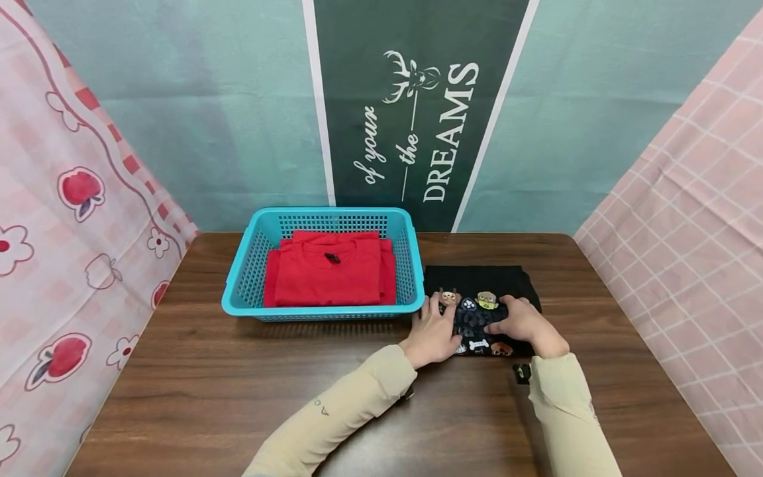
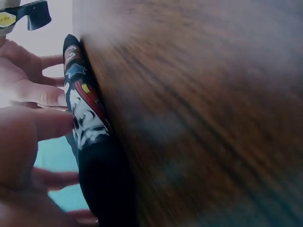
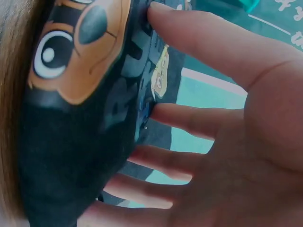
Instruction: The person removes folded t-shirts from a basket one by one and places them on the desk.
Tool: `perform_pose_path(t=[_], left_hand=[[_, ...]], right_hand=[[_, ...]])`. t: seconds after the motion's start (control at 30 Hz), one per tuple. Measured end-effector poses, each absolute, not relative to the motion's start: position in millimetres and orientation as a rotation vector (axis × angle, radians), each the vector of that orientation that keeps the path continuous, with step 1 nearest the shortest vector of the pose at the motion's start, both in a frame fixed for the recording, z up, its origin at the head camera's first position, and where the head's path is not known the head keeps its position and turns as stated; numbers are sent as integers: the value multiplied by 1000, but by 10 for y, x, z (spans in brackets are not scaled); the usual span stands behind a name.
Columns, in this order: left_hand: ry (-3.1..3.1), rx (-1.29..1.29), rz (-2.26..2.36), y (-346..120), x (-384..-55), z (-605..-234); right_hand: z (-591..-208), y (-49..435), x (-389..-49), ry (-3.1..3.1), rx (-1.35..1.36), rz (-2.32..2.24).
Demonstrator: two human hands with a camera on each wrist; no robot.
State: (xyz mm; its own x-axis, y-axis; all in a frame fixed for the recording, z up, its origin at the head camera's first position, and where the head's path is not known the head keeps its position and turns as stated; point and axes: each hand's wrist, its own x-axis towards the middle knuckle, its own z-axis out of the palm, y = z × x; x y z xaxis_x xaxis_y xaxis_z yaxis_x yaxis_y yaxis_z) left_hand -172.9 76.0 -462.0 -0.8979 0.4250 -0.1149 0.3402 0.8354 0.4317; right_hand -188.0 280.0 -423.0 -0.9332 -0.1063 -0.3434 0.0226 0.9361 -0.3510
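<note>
Beige sleeves (image 1: 340,407) are seen nearest. "of your", "the" and "DREAMS" are printed in white on a dark green backdrop panel (image 1: 360,73). On the tabletop (image 1: 238,397), a folded black cartoon-print garment (image 1: 475,321) is touched by the left hand (image 1: 434,332) and right hand (image 1: 524,322), fingers spread wide. Beside it, a folded red shirt (image 1: 328,278), its dark neck label (image 1: 332,258) unreadable, is held in a turquoise basket (image 1: 326,311).
</note>
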Motion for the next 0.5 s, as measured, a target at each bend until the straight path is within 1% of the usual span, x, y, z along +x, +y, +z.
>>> perform_pose_path(t=[0.3,0.5], left_hand=[[2692,583,303,767,-1862,-4599],[2825,736,209,767,-1920,-4636]], right_hand=[[-4305,2686,-2069,2685,-53,-414],[-4313,2588,-2215,2662,-21,-352]])
